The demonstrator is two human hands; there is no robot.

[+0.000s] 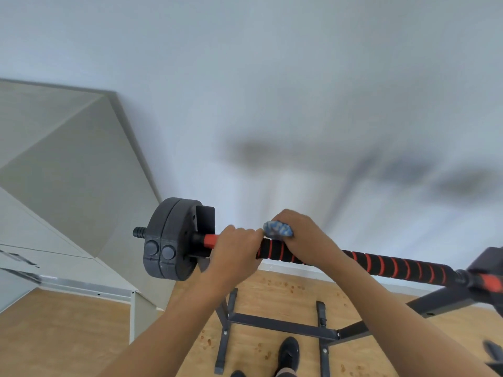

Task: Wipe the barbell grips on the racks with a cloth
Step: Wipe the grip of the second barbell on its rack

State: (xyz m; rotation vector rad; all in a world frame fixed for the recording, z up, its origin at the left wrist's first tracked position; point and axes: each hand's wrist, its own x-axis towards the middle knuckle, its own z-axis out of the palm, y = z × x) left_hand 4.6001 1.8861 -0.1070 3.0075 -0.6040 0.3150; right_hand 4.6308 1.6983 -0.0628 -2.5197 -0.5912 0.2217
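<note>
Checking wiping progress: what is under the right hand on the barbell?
A crumpled blue-and-white cloth pokes out beneath the right hand, against the black foam barbell grip with red spiral stripes. How much cloth lies under the palm is hidden.

A black foam barbell grip with red spiral stripes (381,263) lies nearly level across the black steel rack (283,325). A bunched blue-and-white cloth (277,229) is pressed on its top, toward the rack's left edge.
</note>
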